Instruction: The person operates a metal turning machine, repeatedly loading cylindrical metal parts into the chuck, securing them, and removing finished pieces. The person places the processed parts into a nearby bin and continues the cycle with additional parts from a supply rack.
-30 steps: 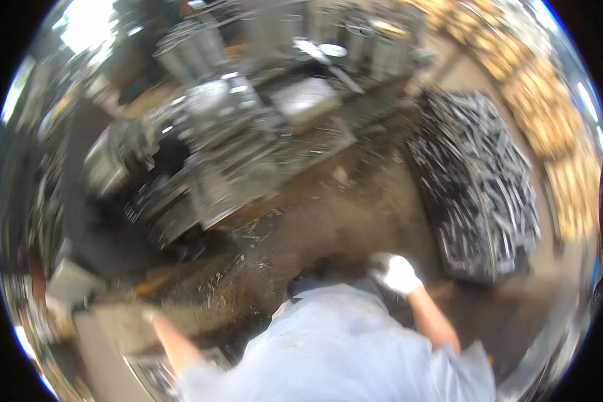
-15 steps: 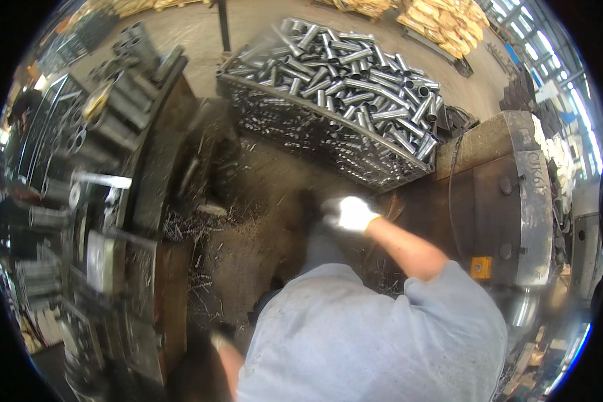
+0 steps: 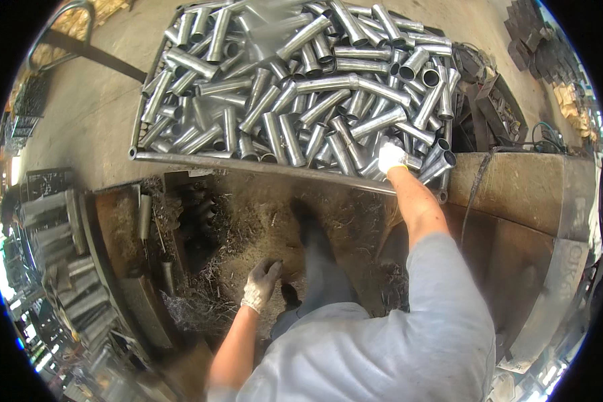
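Shiny metal tubes (image 3: 328, 107) with flared ends lie heaped in a large metal bin (image 3: 248, 164) in front of me. My right hand (image 3: 392, 158), in a white glove, reaches over the bin's near rim at the right. It touches the tubes there, next to a short tube (image 3: 437, 166) in the corner. Its fingers blend into the bright metal, so a grip cannot be made out. Low over the floor, to the left of my legs, hangs my left hand (image 3: 261, 285) in a soiled glove. Its thumb stands apart from the fingers, and nothing is in it.
A brown metal machine housing (image 3: 516, 194) stands at the right, close to the bin's corner. On the left is a bench (image 3: 107, 268) with a row of grey tubes (image 3: 60, 251). Metal shavings (image 3: 201, 308) litter the floor (image 3: 261, 221) around my feet.
My view has turned toward the bin, which now appears larger. The right hand has moved forward from above the floor onto the tubes. The left hand has come further into view.
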A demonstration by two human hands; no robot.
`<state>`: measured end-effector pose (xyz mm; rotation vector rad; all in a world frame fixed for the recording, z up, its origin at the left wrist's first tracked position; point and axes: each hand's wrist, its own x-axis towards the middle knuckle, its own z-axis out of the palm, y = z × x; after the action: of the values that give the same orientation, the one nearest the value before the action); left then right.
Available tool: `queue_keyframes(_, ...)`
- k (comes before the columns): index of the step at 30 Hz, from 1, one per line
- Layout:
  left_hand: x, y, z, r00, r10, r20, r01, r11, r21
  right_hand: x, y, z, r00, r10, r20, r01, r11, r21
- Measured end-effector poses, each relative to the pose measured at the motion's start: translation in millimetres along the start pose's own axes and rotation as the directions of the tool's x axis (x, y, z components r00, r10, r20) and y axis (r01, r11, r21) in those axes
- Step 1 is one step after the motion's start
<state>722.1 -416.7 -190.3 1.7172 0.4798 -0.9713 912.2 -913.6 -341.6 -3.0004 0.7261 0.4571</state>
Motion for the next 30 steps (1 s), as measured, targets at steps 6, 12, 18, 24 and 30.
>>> queue_keyframes(6,47.4,105.3,45.8,0.794,-0.113,0.598,0.538,0.588,-0.604,-48.9,4.8,-91.7,0.943,-0.333,0.022,0.324,0.929,0.179)
queue_keyframes(12,79.7,202.7,118.1,0.852,0.153,0.501,0.487,0.122,-0.865,-154.2,-2.2,-221.6,0.711,-0.677,-0.192,0.660,0.548,0.513)
queue_keyframes(18,51.2,164.7,-1.3,0.988,-0.095,0.122,0.154,0.523,-0.839,-18.8,128.3,-153.0,0.964,0.260,-0.052,-0.264,0.961,-0.086)
queue_keyframes(24,-56.2,25.1,-67.9,0.937,-0.170,-0.304,0.079,0.954,-0.289,-37.8,152.9,-124.5,0.993,0.108,0.055,-0.109,0.994,0.011)
queue_keyframes(30,-180.9,-162.1,-72.0,0.696,-0.487,-0.527,0.540,0.839,-0.062,-135.8,78.9,-170.0,0.960,0.058,0.275,-0.266,0.502,0.823)
